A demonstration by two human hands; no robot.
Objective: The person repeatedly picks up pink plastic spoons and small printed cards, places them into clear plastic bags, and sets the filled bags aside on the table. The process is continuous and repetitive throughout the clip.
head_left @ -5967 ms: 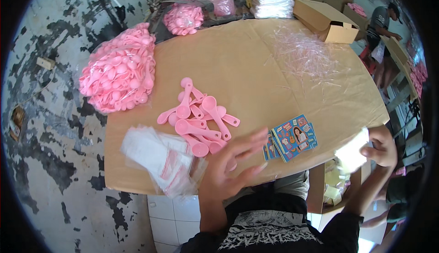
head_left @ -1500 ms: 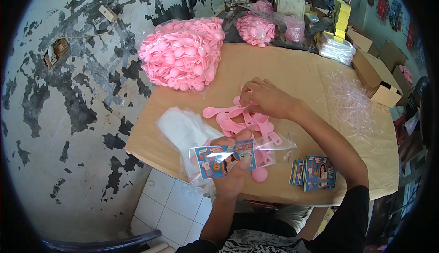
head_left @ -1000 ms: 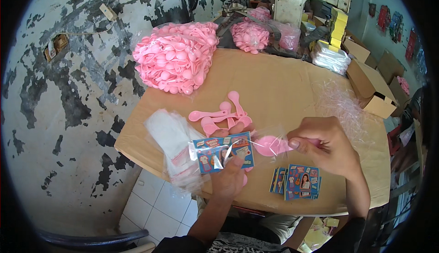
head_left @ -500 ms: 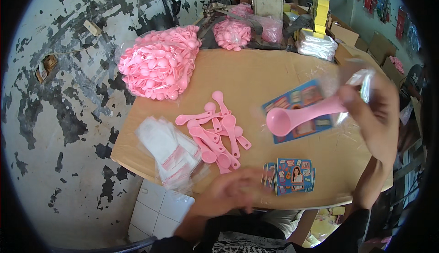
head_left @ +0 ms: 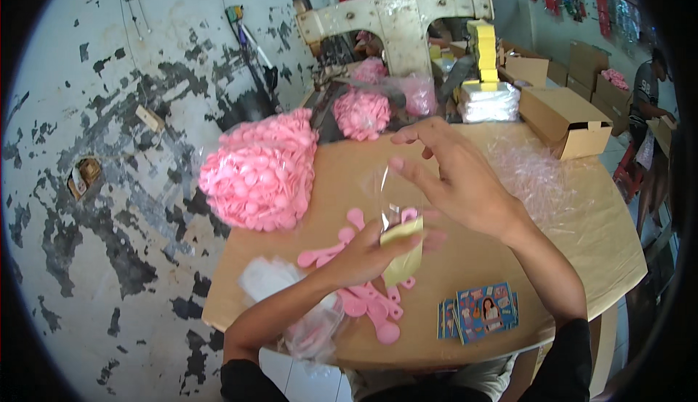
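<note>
The left hand [head_left: 372, 251] holds a packet [head_left: 404, 262] in its fingers; the right hand [head_left: 462, 182], fingers wide, hovers at its one o'clock.

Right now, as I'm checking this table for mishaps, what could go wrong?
The yellow-backed packet in the left hand might slip: the open right hand doesn't appear to grip it. The plastic bags seem to overhang the front edge of the table and could slide off. The unevenly stacked blue cards could scatter if nudged.
</note>
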